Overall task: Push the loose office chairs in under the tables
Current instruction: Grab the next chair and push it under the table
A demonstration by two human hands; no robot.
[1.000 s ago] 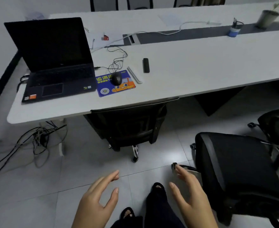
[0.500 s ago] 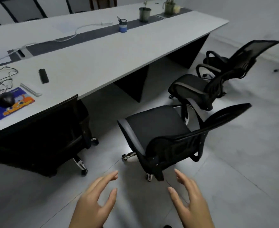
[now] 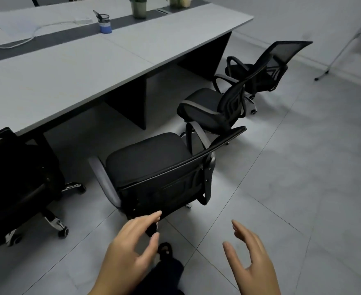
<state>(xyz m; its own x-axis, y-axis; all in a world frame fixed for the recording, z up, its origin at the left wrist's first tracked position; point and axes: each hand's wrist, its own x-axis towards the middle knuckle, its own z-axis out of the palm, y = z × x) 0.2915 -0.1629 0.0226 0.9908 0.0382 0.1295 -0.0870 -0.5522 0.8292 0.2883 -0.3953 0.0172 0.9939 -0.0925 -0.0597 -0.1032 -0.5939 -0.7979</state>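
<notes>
Both hands, left hand (image 3: 128, 250) and right hand (image 3: 252, 258), hover with fingers spread wide, holding nothing, just behind the nearest black mesh office chair (image 3: 154, 167). That chair stands clear of the long grey table (image 3: 73, 67).

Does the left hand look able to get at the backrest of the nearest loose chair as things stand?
Probably yes. The left hand is open, fingers reaching toward the nearest chair's backrest just ahead, and nothing shows between them. The right hand is also open, off to the side.

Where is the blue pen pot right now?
The blue pen pot stands on the far part of the table, upper left, just left of a green plant pot.
</notes>
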